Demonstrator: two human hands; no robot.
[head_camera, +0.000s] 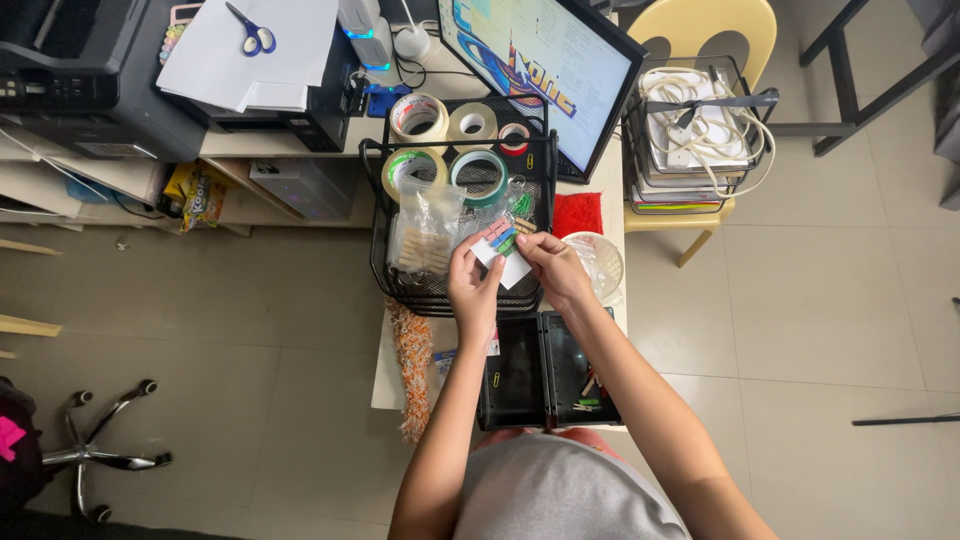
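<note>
My left hand (474, 283) and my right hand (553, 264) meet over a black wire basket (383, 268). Together they hold a small white card (514, 269) with several coloured mini clothespins (503, 237) clipped along its top edge. The left thumb and fingers pinch the card's left side, and the right fingers pinch its right side near the pins. Below my hands lies a black two-compartment tray (520, 378) with a few small coloured clips (585, 400) in its right half.
Rolls of tape (478, 172) and a clear bag of wooden pegs (425, 232) fill the basket. A monitor (545, 70) stands behind it, a round plastic container (602, 262) to the right, a printer (90, 75) with paper and scissors (252, 32) at left, and a chair stacked with cables (700, 120).
</note>
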